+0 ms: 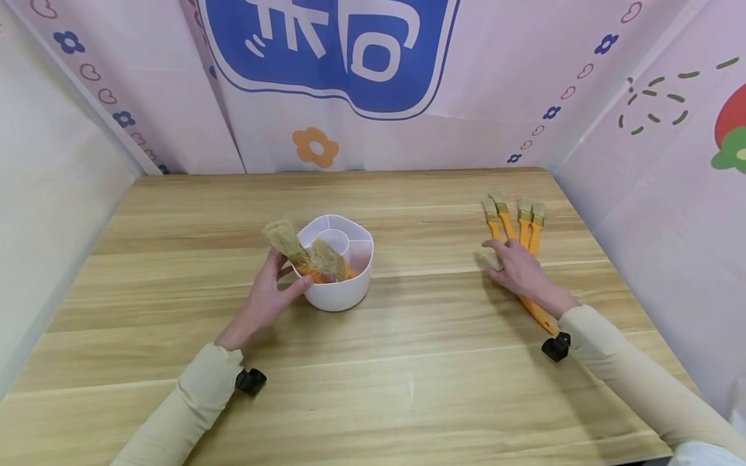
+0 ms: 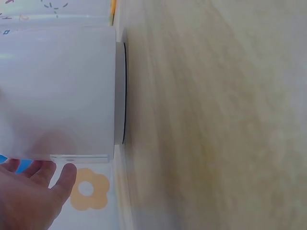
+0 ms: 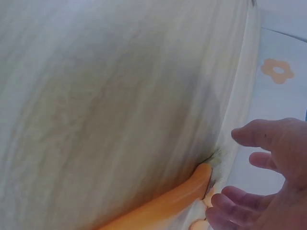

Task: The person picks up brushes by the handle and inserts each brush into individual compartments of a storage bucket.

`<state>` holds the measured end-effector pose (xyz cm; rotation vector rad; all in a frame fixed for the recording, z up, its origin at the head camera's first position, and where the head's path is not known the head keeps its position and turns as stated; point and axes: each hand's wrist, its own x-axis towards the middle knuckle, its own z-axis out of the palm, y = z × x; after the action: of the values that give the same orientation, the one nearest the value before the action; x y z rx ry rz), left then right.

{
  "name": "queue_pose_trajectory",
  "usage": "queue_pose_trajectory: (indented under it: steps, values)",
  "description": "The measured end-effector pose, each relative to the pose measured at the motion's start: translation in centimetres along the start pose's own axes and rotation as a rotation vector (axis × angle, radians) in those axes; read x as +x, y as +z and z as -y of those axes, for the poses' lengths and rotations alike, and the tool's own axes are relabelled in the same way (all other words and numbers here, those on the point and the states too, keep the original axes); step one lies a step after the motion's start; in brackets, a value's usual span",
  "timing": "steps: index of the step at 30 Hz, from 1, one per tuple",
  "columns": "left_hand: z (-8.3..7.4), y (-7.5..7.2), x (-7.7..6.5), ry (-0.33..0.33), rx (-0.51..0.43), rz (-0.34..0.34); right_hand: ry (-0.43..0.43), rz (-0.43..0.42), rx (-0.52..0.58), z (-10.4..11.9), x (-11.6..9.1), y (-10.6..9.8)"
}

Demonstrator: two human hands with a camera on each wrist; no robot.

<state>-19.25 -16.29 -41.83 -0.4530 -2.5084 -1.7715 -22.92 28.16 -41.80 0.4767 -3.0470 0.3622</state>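
Hangs loose right hand over orange brushes on counter, grips nothing there. Has long handles beneath, bristles pointing away. Holds white box with left hand, well apart.

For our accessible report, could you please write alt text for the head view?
A person's left hand rests against a white divided container holding bristle brushes, while the right hand reaches over more orange-handled brushes lying on a wood-grain table.

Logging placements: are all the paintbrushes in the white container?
No, several orange-handled paintbrushes lie on the wooden tabletop near the right hand.
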Motion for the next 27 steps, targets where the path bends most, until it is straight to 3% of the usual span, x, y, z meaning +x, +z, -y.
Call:
queue_pose_trajectory:
  steps: [27]
  values:
    - [-0.01, -0.09, -0.02, 0.008, -0.004, 0.008, 0.048, 0.053, 0.014, -0.08, -0.36, -0.37]
